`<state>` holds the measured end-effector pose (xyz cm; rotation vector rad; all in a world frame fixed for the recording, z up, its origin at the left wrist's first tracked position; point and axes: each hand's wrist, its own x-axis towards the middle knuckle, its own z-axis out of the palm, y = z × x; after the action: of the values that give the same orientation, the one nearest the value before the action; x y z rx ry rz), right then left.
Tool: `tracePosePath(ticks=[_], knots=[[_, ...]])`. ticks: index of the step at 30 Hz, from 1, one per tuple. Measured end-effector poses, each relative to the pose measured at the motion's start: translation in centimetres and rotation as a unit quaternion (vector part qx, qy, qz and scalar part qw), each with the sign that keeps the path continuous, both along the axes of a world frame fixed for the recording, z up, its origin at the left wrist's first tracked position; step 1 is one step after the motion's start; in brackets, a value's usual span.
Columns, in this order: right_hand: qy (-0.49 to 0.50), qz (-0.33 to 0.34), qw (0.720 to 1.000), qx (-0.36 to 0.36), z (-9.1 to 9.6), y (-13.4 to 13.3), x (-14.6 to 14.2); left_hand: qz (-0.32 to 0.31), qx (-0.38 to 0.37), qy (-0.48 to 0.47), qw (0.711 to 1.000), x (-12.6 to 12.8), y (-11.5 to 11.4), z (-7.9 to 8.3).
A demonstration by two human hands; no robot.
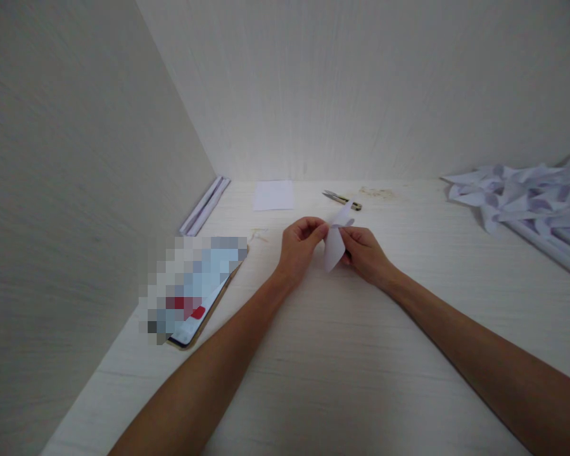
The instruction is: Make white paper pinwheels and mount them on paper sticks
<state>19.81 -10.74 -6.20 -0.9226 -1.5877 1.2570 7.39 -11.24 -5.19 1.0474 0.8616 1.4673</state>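
A white paper pinwheel (334, 248) with curled blades is held up between my two hands, over the middle of the table. My left hand (300, 246) pinches it near its centre with thumb and forefinger. From the other side my right hand (363, 251) grips it, the fingers partly hidden behind the paper. Just beyond the pinwheel lies a pair of thread snips (338, 199), its blades pointing left. A square sheet of white paper (273, 195) rests flat near the back wall.
Rolled paper sticks (205, 206) lie along the left wall. A phone (204, 297), partly blurred out, is left of my left forearm. Several paper pinwheels (527, 190) on sticks are heaped at the right. Small rubber bands (259, 235) and brownish bits (376, 192) lie on the table.
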Motion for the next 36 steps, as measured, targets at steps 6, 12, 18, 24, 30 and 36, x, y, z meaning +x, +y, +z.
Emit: tracePosePath(ticks=[6,12,18,24,30,36], knots=[[0.017,-0.016,1.0,-0.01,0.3,-0.1,-0.1,-0.003,0.015,0.017,1.0,-0.1,-0.1,0.1],[0.039,0.006,0.999,-0.03,0.0,0.0,0.0,-0.003,0.027,0.044,0.999,-0.2,-0.3,0.4],[0.047,0.023,0.997,-0.049,-0.2,0.1,0.1,-0.006,0.026,0.047,0.999,-0.1,-0.3,0.1],[0.053,0.021,0.997,-0.044,0.0,0.3,0.0,0.017,0.012,0.052,0.998,0.0,-0.2,0.1],[0.046,-0.034,0.998,0.011,0.8,-0.1,-0.1,0.043,-0.021,0.004,0.999,-0.2,0.4,-0.3],[0.042,-0.101,0.993,0.04,0.9,-0.1,0.1,0.038,-0.028,0.031,0.998,0.0,0.0,0.1]])
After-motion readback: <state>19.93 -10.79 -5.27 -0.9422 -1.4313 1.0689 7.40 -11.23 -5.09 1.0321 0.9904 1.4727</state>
